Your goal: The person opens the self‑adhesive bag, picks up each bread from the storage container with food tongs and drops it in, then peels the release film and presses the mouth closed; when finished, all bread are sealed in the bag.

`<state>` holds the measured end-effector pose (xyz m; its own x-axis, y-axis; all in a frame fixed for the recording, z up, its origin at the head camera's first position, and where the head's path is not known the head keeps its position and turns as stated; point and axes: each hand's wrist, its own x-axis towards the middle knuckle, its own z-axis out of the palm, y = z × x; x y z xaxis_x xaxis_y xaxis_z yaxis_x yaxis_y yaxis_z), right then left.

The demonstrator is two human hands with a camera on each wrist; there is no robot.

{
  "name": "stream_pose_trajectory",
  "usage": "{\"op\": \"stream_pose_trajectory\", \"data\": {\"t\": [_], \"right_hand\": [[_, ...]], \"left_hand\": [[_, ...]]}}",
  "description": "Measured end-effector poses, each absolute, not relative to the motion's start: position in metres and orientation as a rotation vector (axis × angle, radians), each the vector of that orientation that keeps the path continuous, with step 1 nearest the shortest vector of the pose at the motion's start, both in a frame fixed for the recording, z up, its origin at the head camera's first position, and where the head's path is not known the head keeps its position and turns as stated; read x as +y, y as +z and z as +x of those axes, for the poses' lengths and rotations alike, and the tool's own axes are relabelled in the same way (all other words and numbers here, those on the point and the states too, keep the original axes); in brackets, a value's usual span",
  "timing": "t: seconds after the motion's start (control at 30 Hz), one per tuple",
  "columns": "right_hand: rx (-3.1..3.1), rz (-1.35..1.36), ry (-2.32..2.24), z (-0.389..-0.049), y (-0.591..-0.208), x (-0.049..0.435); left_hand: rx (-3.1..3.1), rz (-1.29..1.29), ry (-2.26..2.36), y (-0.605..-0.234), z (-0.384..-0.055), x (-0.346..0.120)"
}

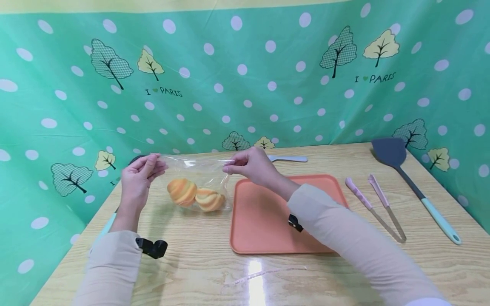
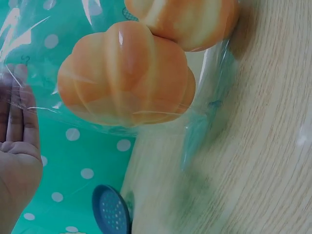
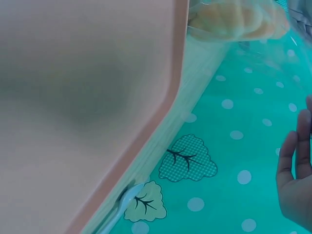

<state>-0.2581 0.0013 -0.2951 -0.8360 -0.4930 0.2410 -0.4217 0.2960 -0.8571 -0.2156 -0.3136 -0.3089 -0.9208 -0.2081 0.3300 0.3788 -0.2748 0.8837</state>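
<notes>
Between the two hands hangs a clear plastic bag [image 1: 195,165] with two golden bread rolls inside. One roll [image 1: 181,192] lies to the left in the bag, the other roll [image 1: 209,199] to the right, lower and touching it. The left hand [image 1: 138,180] pinches the bag's upper left corner between thumb and fingers. At the upper right corner, the right hand [image 1: 257,166] pinches the bag's edge. The left wrist view shows a ribbed roll [image 2: 126,78] close up through the plastic. The bag is above the table, left of an orange tray [image 1: 268,229].
A dark turner [image 1: 388,152] with a mint handle and tongs [image 1: 377,208] with lilac grips lie right of the tray. Behind it is a pale utensil handle [image 1: 291,159]. A perforated skimmer [image 2: 111,209] is at the left, and a thin strip [image 1: 264,275] lies in front.
</notes>
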Motion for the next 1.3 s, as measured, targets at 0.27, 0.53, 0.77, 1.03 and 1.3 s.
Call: {"op": "stream_pose_trajectory", "data": {"t": [0.27, 0.53, 0.77, 1.03, 1.3], "right_hand": [[2.472, -0.853, -1.612, -0.259, -0.292, 0.004], [2.516, -1.157, -1.191, -0.265, -0.27, 0.01], [2.511, -1.221, -1.051, -0.266, -0.234, -0.014], [2.583, -1.297, -0.952, -0.261, -0.206, -0.052], [2.656, -1.353, -0.905, -0.257, -0.201, -0.058]], "left_hand": [[-1.637, -0.193, -2.195, -0.299, -0.213, -0.311], [-1.608, -0.199, -2.077, -0.287, -0.213, -0.297], [-1.695, -0.3, -1.96, -0.274, -0.212, -0.277], [-1.815, -0.447, -1.773, -0.266, -0.215, -0.258], [-1.917, -0.522, -1.668, -0.259, -0.213, -0.246]]}}
